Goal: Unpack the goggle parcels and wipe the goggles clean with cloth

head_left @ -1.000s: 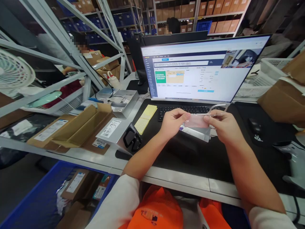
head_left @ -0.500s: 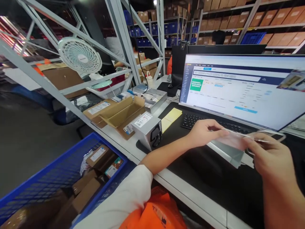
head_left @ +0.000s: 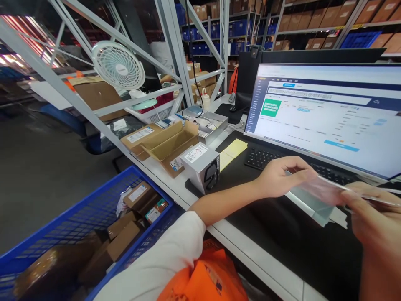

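My left hand [head_left: 286, 177] pinches the left end of a clear plastic bag [head_left: 313, 200] between thumb and fingers, above the keyboard's front edge. My right hand [head_left: 376, 215], blurred at the right edge of the head view, grips the bag's other end. The film is pulled flat between both hands, and its lower part hangs over the black desk mat. Thin shiny edges stick out past my right fingers; what they belong to is unclear. A grey printed box [head_left: 202, 167] stands left of my left forearm, near an open cardboard box [head_left: 171, 148].
Behind my hands are a black keyboard [head_left: 261, 158] and a lit monitor [head_left: 313, 113]. Yellow paper slips [head_left: 233, 154] lie beside the grey box. A blue crate [head_left: 90, 196] of parcels is at lower left. A fan [head_left: 119, 66] hangs on the metal frame.
The view has swung a little left, so the scene sits further right. Both hands still hold the bag, which looks stretched slightly wider between them.
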A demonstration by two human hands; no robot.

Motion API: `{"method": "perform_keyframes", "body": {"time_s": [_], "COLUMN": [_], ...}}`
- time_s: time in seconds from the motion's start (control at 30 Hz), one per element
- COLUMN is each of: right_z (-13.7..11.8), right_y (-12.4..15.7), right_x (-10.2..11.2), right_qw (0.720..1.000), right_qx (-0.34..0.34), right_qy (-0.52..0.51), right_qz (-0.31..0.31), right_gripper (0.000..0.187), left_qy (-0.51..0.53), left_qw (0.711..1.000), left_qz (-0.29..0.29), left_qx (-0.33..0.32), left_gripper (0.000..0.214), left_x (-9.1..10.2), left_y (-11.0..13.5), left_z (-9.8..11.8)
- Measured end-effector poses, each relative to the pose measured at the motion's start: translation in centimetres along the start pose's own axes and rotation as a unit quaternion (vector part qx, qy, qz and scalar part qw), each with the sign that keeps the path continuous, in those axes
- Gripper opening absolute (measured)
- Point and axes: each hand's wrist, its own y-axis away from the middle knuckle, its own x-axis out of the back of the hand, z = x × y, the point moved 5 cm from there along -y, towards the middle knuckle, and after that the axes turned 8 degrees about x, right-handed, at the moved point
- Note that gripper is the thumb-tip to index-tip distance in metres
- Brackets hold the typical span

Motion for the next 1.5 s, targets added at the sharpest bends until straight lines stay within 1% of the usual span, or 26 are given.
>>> {"method": "perform_keyframes", "body": {"time_s": [0.1, 0.17, 0.23, 0.33, 0.4, 0.5, 0.63, 0.73, 0.77, 0.83, 0.93, 1.0, 1.07, 1.1, 1.2, 1.23, 1.27, 1.3, 1.33, 1.37, 1.4, 1.43, 1.5], "right_z": [1.2, 1.7, 2.0, 2.4, 2.5, 2.7, 2.6, 2.2, 2.1, 1.8, 1.0, 0.5, 0.2, 0.1, 0.0, 0.0, 0.1, 0.3, 0.4, 0.6, 0.8, 0.9, 1.0], "right_y": [-0.4, -0.8, -1.4, -2.3, -2.5, -2.6, -2.5, -2.4, -2.4, -2.1, -1.8, -1.7, -1.7, -1.8, -2.0, -2.1, -2.1, -2.2, -2.3, -2.4, -2.5, -2.5, -2.5], "right_x": [0.3, -0.1, -0.8, -1.7, -1.8, -1.5, -1.0, -0.6, -0.6, -0.5, -0.4, -0.1, 0.4, 0.7, 1.8, 2.2, 2.5, 2.7, 2.9, 3.1, 3.1, 3.1, 3.0], "right_qw": [0.995, 0.989, 0.984, 0.976, 0.973, 0.976, 0.986, 0.992, 0.993, 0.993, 0.993, 0.995, 0.995, 0.995, 0.994, 0.992, 0.991, 0.991, 0.991, 0.991, 0.992, 0.992, 0.994], "right_qx": [-0.030, -0.038, -0.037, -0.038, -0.038, -0.035, -0.019, -0.001, 0.006, 0.023, 0.060, 0.070, 0.064, 0.061, 0.069, 0.077, 0.081, 0.082, 0.079, 0.073, 0.066, 0.060, 0.054], "right_qy": [-0.050, -0.110, -0.162, -0.216, -0.228, -0.211, -0.158, -0.124, -0.119, -0.115, -0.095, -0.077, -0.066, -0.060, -0.055, -0.055, -0.054, -0.051, -0.047, -0.041, -0.035, -0.029, -0.019], "right_qz": [0.077, 0.096, 0.064, -0.004, -0.030, -0.047, -0.040, -0.025, -0.022, -0.024, -0.019, 0.003, 0.028, 0.042, 0.072, 0.080, 0.087, 0.093, 0.098, 0.103, 0.105, 0.103, 0.097], "right_gripper": [0.029, 0.030, 0.029, 0.024, 0.019, 0.015, 0.015, 0.010, 0.009, 0.007, 0.008, 0.012, 0.016, 0.017, 0.021, 0.023, 0.025, 0.025, 0.025, 0.025, 0.025, 0.025, 0.025], "left_qy": [-0.047, -0.056, -0.055, -0.041, -0.031, -0.046, -0.097, -0.137, -0.155, -0.197, -0.270, -0.309, -0.334, -0.347, -0.398, -0.418, -0.444, -0.480, -0.513, -0.548, -0.587, -0.620, -0.666], "left_qw": [0.999, 0.997, 0.995, 0.994, 0.993, 0.994, 0.992, 0.986, 0.981, 0.963, 0.912, 0.881, 0.863, 0.857, 0.834, 0.827, 0.816, 0.802, 0.785, 0.765, 0.739, 0.715, 0.672], "left_qz": [-0.004, -0.013, -0.013, 0.029, 0.054, 0.062, 0.075, 0.074, 0.076, 0.083, 0.087, 0.091, 0.100, 0.101, 0.081, 0.073, 0.082, 0.110, 0.158, 0.210, 0.252, 0.280, 0.319], "left_qx": [0.024, 0.058, 0.085, 0.099, 0.097, 0.081, 0.013, -0.056, -0.086, -0.166, -0.295, -0.346, -0.364, -0.367, -0.372, -0.369, -0.360, -0.339, -0.309, -0.264, -0.212, -0.162, -0.054], "left_gripper": [0.050, 0.050, 0.048, 0.044, 0.040, 0.037, 0.022, 0.005, 0.004, 0.012, 0.021, 0.023, 0.024, 0.023, 0.019, 0.016, 0.016, 0.016, 0.015, 0.015, 0.014, 0.013, 0.013], "left_x": [0.4, 0.5, 0.7, 1.3, 1.7, 1.9, 2.3, 2.5, 2.5, 2.5, 1.9, 1.3, 0.7, 0.5, 0.8, 1.3, 2.2, 3.6, 5.6, 8.0, 10.7, 13.6, 19.8], "left_y": [-0.1, -0.2, -0.4, -0.9, -1.1, -1.3, -1.3, -1.1, -1.0, -0.6, -0.1, 0.5, 1.7, 2.7, 7.5, 9.3, 10.8, 12.0, 12.8, 13.0, 12.7, 11.8, 8.9], "left_z": [-0.4, -1.1, -1.8, -2.3, -2.3, -2.1, -1.5, -0.9, -0.6, 0.1, 0.9, 1.6, 2.9, 3.9, 8.4, 10.1, 11.8, 13.5, 15.0, 16.3, 17.4, 18.3, 19.5]}}
